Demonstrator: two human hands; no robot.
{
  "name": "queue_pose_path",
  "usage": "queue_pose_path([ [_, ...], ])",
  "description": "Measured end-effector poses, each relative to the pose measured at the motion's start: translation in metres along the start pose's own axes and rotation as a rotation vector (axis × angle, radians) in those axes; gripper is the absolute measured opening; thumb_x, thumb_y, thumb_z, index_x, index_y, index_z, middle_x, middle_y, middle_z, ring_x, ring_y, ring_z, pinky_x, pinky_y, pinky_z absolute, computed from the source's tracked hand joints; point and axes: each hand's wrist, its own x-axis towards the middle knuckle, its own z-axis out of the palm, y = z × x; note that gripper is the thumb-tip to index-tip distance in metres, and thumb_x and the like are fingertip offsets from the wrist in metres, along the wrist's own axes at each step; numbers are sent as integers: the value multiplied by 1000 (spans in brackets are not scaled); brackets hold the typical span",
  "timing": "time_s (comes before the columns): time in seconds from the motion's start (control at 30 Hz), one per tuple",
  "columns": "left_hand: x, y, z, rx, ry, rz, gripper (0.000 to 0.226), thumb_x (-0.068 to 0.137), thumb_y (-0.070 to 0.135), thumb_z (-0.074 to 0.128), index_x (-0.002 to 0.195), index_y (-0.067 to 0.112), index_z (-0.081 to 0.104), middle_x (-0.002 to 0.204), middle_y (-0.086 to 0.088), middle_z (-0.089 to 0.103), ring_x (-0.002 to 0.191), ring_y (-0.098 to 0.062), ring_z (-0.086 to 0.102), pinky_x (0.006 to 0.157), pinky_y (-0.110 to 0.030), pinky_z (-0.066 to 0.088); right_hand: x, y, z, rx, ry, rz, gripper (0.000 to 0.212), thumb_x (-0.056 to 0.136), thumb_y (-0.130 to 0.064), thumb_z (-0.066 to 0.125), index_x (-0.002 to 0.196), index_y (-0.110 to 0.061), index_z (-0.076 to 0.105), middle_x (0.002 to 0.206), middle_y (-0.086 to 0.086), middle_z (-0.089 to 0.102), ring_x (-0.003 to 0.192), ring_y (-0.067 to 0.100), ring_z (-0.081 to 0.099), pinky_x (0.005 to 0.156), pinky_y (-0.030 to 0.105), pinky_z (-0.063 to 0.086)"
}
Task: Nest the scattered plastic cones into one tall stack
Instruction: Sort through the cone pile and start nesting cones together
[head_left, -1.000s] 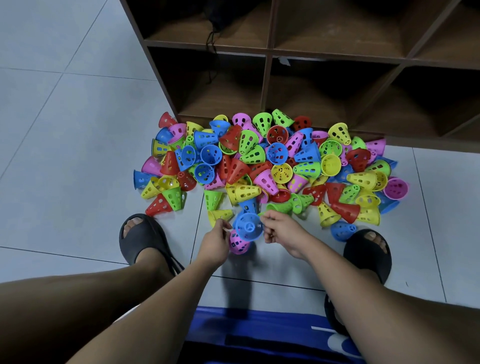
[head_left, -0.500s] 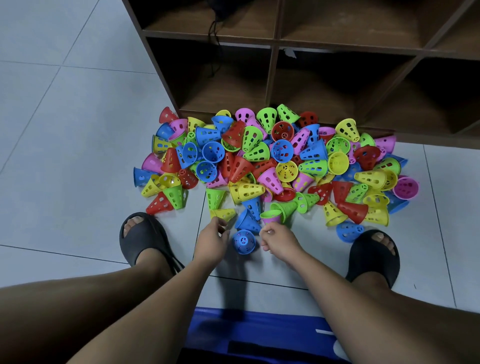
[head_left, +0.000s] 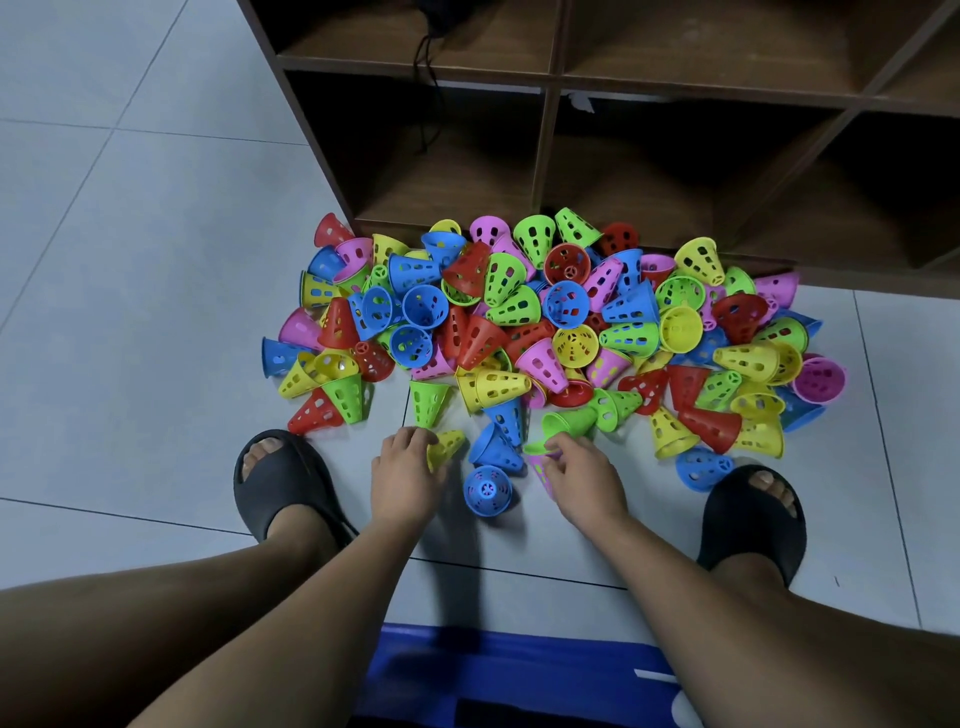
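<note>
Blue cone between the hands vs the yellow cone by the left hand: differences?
The blue cone stands upright on the floor, narrow end up; the yellow cone lies on its side. The blue cone is untouched; the left hand grips the yellow cone. Both are perforated plastic.

Single head-worn wide-angle view, aimed steeply down at floor (head_left: 130, 364); cone pile (head_left: 545, 332) centred, shelf unit (head_left: 675, 85) at top.

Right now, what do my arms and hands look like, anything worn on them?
Both forearms are bare, no sleeves. The left hand and right hand have no gloves; no watch, bracelet or ring shows. Also worn: black slide sandals, blue garment with white marking.
</note>
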Motion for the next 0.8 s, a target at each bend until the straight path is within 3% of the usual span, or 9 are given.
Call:
queue_pose_path([
  [0.13, -6, -2, -1, 80, -67, -72, 40, 93, 47, 72, 120, 23, 55, 122, -2, 59, 113, -31, 54, 91, -44, 43, -4, 5, -2, -142, -9, -35, 7, 99, -30, 64, 96, -23, 65, 102, 1, 59, 83, 31, 62, 68, 39, 53],
  [0.27, -10, -7, 0, 167, -180, -113, 56, 91, 27, 68, 143, 24, 48, 136, -5, 59, 123, -32, 53, 98, -45, 45, -3, 5, -6, -261, -51, -72, 15, 103, -27, 54, 96, -21, 64, 101, 2, 58, 86, 34, 64, 68, 39, 52],
  [0.43, -12, -8, -2, 93, -201, -169, 67, 87, 45, 72, 146, 18, 55, 136, -7, 55, 124, -32, 52, 101, -43, 49, 1, 0, -10, -375, -170, -68, 14, 102, -22, 51, 101, -15, 62, 101, 5, 67, 92, 35, 69, 69, 35, 49],
  [0.6, -9, 0, -11, -148, -121, -214, 68, 84, 59, 76, 135, 15, 64, 121, -4, 51, 118, -30, 54, 101, -43, 51, 8, 1, -15, -54, -189, 106, 15, 94, -23, 59, 84, -18, 68, 82, 2, 74, 83, 27, 69, 75, 39, 59],
  [0.7, -5, 6, -20, -279, -63, -191, 57, 81, 38, 79, 131, 17, 62, 118, 0, 49, 116, -29, 57, 99, -41, 51, 13, -4, -22, 136, -181, 147, 12, 89, -18, 69, 79, -15, 74, 78, -2, 74, 82, 22, 69, 75, 32, 53],
  [0.8, -2, 18, -29, -362, -28, -163, 56, 79, 30, 80, 128, 15, 59, 117, 2, 50, 108, -24, 58, 90, -35, 49, 16, -9, -32, 260, -170, 145, 10, 88, -16, 73, 80, -15, 78, 76, -4, 74, 77, 17, 67, 72, 30, 51],
])
